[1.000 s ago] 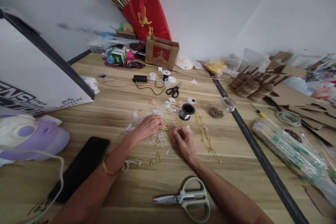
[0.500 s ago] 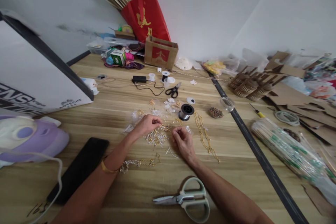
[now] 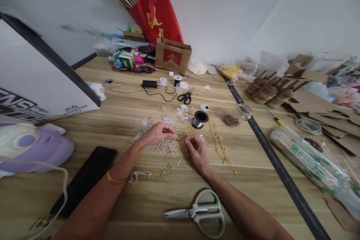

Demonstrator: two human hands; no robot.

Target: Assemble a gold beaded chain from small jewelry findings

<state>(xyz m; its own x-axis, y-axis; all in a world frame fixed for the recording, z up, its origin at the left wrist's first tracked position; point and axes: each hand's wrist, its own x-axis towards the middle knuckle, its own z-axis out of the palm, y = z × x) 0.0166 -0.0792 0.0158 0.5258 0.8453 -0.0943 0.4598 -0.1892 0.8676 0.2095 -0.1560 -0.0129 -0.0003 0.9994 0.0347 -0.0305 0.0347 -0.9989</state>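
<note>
My left hand (image 3: pixel 158 132) hovers at the upper left of a heap of gold and clear beads (image 3: pixel 166 147), thumb and fingers pinched together. Whatever it pinches is too small to make out. Right of the heap, my right hand (image 3: pixel 196 151) is closed with thumb against forefinger, its contents hidden. A short white strand (image 3: pixel 184 163) lies just below that hand. Behind it stands a spool of fine wire (image 3: pixel 200 119). To the right lies a gold bead chain (image 3: pixel 218 140); a silver and gold chain (image 3: pixel 149 173) lies by my left forearm.
Large scissors (image 3: pixel 201 213) lie in front, between my forearms. Small black scissors (image 3: pixel 185 96) are farther back. A black phone (image 3: pixel 84 182) lies left, a dish of mixed beads (image 3: pixel 231 120) right. Wrapped sticks (image 3: pixel 312 165) and a paper bag (image 3: pixel 172 56) stand around the edges.
My left hand has shifted very slightly to the right, its fingers still pinched. My right hand stays almost in place.
</note>
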